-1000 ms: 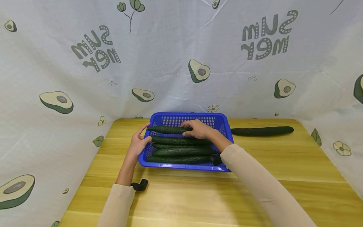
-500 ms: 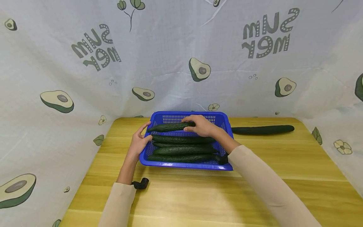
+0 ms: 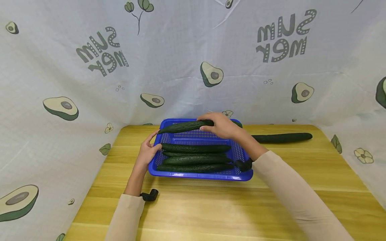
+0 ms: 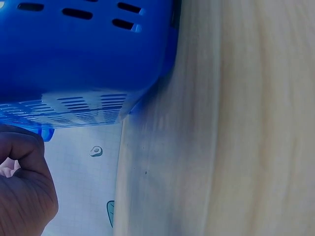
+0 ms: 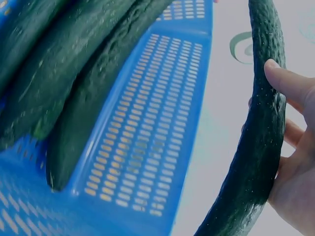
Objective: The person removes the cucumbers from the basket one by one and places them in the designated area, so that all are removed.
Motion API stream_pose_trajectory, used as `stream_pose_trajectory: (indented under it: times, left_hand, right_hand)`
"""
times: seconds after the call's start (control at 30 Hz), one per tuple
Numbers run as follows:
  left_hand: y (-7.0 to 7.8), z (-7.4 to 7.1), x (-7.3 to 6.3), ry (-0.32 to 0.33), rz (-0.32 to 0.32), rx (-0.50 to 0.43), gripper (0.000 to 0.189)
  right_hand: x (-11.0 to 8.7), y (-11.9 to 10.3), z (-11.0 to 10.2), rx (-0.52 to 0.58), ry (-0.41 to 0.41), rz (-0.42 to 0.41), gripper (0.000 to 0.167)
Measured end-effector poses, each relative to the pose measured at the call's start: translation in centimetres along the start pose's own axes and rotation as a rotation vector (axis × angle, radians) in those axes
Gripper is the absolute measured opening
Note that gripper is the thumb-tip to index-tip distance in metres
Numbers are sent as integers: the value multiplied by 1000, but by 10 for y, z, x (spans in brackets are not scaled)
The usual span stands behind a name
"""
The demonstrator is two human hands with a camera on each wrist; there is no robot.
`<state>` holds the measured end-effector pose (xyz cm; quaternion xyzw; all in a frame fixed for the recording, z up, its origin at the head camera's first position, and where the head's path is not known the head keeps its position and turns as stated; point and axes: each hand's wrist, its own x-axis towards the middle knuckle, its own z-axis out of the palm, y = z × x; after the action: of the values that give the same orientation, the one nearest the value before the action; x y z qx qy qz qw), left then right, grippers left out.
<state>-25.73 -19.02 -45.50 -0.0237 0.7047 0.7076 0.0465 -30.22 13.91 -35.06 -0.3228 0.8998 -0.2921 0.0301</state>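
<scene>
My right hand (image 3: 222, 125) grips a dark green cucumber (image 3: 183, 127) above the back part of a blue plastic basket (image 3: 199, 176). The right wrist view shows thumb and fingers around this cucumber (image 5: 263, 132), apart from the basket wall (image 5: 142, 132). At the basket's left end my left hand (image 3: 146, 154) holds the rim, its fingers bent in the left wrist view. The held cucumber's tip lies close to those fingers. Several more cucumbers (image 3: 196, 160) lie side by side in the front part of the basket.
Another cucumber (image 3: 282, 138) lies on the wooden table (image 3: 211, 211), right of the basket. Behind the table hangs a white cloth (image 3: 181, 53) printed with avocados. A black camera mount (image 3: 149, 195) is strapped to the left wrist.
My right hand has lifted the cucumber from inside the basket, up toward and over its back rim, and shifted slightly right. The left hand has stayed on the rim.
</scene>
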Motion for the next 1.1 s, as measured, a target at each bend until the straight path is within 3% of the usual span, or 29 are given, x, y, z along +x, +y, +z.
stream_pose_trajectory:
  times: [0.5, 1.1]
  left_hand:
    - [-3, -3, 1, 12, 4, 38, 71]
    - [0, 1, -1, 6, -6, 24, 73]
  right_hand:
    - [-43, 33, -22, -36, 21, 81, 45]
    - [-117, 69, -54, -100, 76, 164, 47]
